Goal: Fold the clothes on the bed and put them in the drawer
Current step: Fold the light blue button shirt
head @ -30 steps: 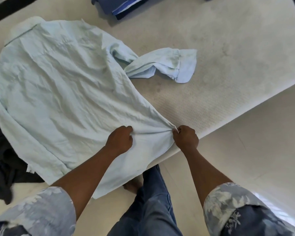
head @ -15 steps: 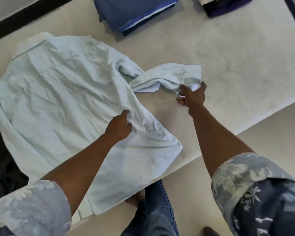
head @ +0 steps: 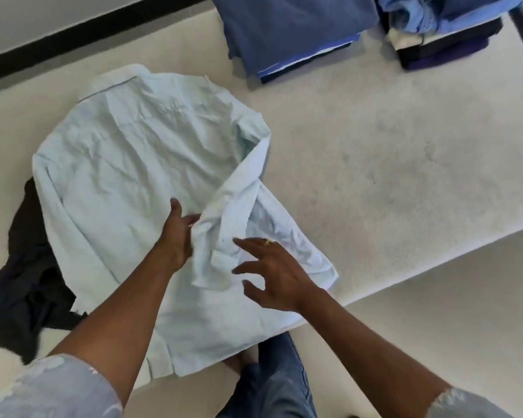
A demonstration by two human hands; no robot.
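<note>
A pale blue long-sleeved shirt (head: 127,164) lies spread back-up on the cream bed (head: 405,164), collar at the far side. Its right sleeve (head: 230,206) is folded across the shirt's back, cuff toward me. My left hand (head: 175,233) lies on the shirt beside the cuff, fingers straight and touching the sleeve. My right hand (head: 272,273) hovers just right of the cuff with fingers spread and holds nothing. The shirt's hem hangs over the near edge of the bed.
A crumpled black garment (head: 21,291) lies partly under the shirt at the left. Two stacks of folded clothes stand at the far side: a blue stack (head: 293,31) and a mixed blue, black and purple stack (head: 444,31). My jeans-clad legs (head: 272,384) stand against the bed's near edge.
My right hand carried the sleeve from the bare bed onto the shirt's back and let go of it. My left hand uncurled and moved to the cuff. The view shifted toward the far stacks.
</note>
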